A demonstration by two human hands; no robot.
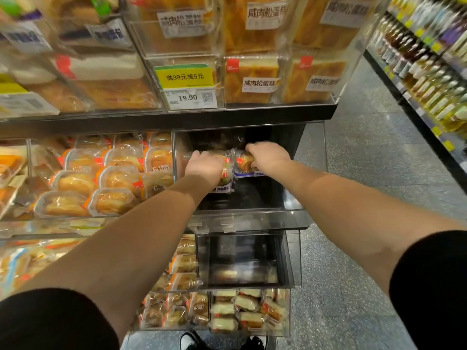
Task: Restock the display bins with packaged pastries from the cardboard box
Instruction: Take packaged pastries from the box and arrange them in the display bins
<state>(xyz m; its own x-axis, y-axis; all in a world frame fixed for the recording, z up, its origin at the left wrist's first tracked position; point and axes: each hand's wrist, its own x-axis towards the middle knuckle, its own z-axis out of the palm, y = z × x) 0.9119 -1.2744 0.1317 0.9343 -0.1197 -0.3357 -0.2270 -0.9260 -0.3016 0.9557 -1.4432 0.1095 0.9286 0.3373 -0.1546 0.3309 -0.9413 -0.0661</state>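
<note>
Both my arms reach into a clear display bin [252,213] with a dark interior on the middle shelf. My left hand [204,168] grips a packaged pastry [225,181] in clear wrap with a red tag and a blue label. My right hand [267,156] grips a second packaged pastry [243,166] of the same kind beside it. The two packs hang side by side above the bin's bare floor. No cardboard box is in view.
The bin to the left [101,178] is full of tray-packed pastries. Upper bins [250,79] hold sliced cake loaves behind a price tag [190,98]. Below sit a nearly bare bin [242,261] and a full one [249,311]. An aisle and bottle shelves [429,72] lie right.
</note>
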